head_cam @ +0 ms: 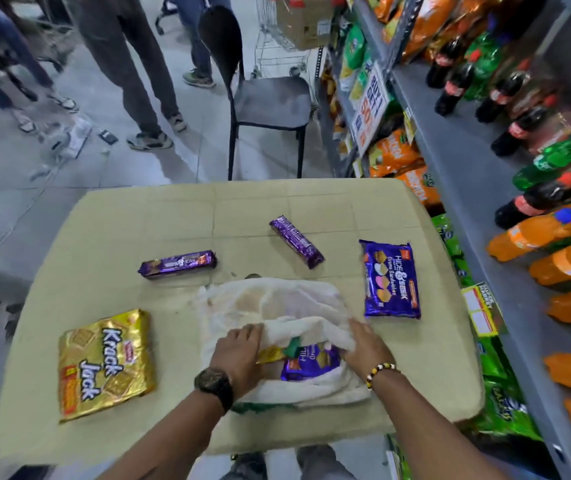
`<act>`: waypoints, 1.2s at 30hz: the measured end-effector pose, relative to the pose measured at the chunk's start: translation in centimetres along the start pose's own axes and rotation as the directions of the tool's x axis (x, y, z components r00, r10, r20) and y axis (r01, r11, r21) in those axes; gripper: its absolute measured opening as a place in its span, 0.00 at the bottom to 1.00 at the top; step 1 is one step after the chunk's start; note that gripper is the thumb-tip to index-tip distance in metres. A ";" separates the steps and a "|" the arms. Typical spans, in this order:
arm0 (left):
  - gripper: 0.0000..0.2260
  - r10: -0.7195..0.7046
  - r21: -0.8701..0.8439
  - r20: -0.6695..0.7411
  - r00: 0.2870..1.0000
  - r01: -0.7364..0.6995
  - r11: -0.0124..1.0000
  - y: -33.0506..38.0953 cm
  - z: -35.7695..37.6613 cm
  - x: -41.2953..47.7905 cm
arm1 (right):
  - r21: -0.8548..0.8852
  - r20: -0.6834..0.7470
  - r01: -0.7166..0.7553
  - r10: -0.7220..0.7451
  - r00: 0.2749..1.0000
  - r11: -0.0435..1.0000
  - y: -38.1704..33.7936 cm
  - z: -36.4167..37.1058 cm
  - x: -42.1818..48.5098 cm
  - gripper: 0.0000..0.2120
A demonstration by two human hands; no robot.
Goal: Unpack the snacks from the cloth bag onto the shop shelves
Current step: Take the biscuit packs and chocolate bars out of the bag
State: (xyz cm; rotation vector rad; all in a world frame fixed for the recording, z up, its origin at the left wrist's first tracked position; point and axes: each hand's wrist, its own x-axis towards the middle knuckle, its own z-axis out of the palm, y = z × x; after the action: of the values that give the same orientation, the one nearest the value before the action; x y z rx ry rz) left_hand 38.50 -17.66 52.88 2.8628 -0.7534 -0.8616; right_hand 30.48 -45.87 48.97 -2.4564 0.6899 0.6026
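Beige table (104,237): white cloth bag (277,299) at 6 o'clock, mouth toward me. My left hand (239,344) and right hand (367,344) each clutch mouth's upper edge. Inside bag: purple Hide & Seek pack (311,365), yellow pack (272,353). Around bag: Krack Jack pack (105,365) at 8 o'clock, second Hide & Seek pack (391,278) at 2, purple roll (177,264) at 11, second purple roll (296,241) at 1.

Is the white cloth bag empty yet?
No, a purple biscuit packet and a gold foil packet show inside the mouth of the white cloth bag.
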 end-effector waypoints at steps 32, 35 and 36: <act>0.32 0.156 -0.050 0.456 0.876 -0.150 0.987 7.6 9.1 -4.2 | -0.493 0.029 0.302 -0.332 0.943 0.816 1.5 5.0 -8.0 0.15; 0.24 0.150 -0.081 0.410 0.900 -0.128 0.989 7.8 8.9 -3.9 | -0.370 0.098 0.155 -0.127 0.987 0.916 1.4 5.0 -8.0 0.14; 0.21 0.139 -0.110 0.376 0.916 -0.105 0.988 7.8 8.7 -3.8 | -0.321 0.136 0.100 -0.058 0.989 0.942 1.2 4.9 -7.9 0.18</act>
State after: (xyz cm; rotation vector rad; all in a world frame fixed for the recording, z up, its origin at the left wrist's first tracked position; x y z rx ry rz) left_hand 27.70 -22.01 48.97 2.5654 -0.8892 -1.4191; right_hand 22.34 -41.11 49.00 -2.7043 0.4680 0.8930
